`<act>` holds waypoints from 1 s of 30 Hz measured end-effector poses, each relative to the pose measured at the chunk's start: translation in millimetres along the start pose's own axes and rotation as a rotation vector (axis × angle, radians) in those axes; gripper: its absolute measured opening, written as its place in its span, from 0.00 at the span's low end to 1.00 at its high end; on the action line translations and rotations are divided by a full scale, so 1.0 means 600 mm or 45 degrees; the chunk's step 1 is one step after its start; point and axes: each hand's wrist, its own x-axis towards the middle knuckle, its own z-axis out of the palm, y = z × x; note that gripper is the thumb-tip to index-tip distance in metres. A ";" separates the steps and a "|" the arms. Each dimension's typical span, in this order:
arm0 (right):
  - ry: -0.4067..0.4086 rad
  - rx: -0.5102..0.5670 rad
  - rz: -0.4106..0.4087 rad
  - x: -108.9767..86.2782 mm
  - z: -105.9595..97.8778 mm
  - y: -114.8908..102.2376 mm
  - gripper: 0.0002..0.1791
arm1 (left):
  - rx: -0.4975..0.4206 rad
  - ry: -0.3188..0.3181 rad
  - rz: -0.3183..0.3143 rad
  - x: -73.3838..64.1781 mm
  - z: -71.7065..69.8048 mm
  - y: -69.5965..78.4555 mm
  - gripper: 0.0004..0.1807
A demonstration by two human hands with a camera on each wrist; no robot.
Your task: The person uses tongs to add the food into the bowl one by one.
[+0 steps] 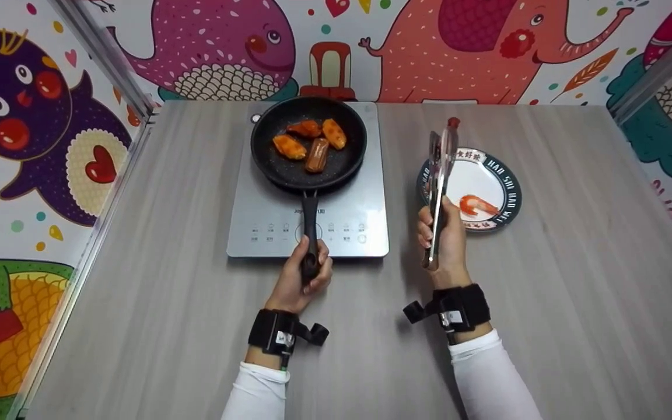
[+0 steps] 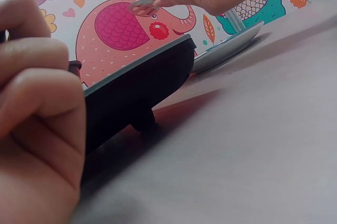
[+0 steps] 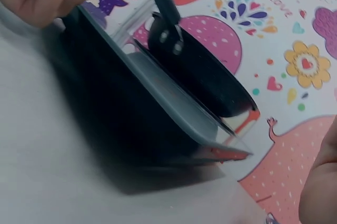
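My left hand grips the black handle of a frying pan. Several orange-brown pieces of food lie in the pan, along with a scored brown piece like a sausage. My right hand holds metal tongs that point away from me, above the left part of a plate. A reddish spot shows at the tongs' tip; I cannot tell whether it is food. On the plate lies an orange shrimp. The left wrist view shows curled fingers up close.
Under the pan stands a silver induction cooker, its control panel facing me. The plate sits to its right on the grey wood-grain table. Walls with printed cartoon animals close off the back and left, and metal posts mark the corners.
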 end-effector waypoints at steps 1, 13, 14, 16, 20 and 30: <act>-0.007 -0.024 0.007 -0.001 0.004 0.004 0.16 | 0.003 0.000 0.000 0.000 0.000 0.000 0.22; -0.113 -0.283 0.119 -0.015 0.036 0.060 0.13 | 0.014 0.000 -0.001 0.000 0.001 0.001 0.23; -0.124 -0.294 0.127 -0.016 0.037 0.064 0.13 | 0.014 -0.001 -0.003 0.000 0.001 0.001 0.23; -0.135 -0.313 0.142 -0.016 0.038 0.071 0.14 | 0.015 0.000 -0.003 0.001 0.001 0.000 0.22; -0.139 -0.315 0.169 -0.017 0.041 0.076 0.16 | 0.034 0.007 0.005 0.001 0.001 -0.001 0.22; -0.160 -0.446 0.283 -0.012 0.051 0.077 0.16 | 0.033 0.009 0.017 0.001 0.003 -0.002 0.22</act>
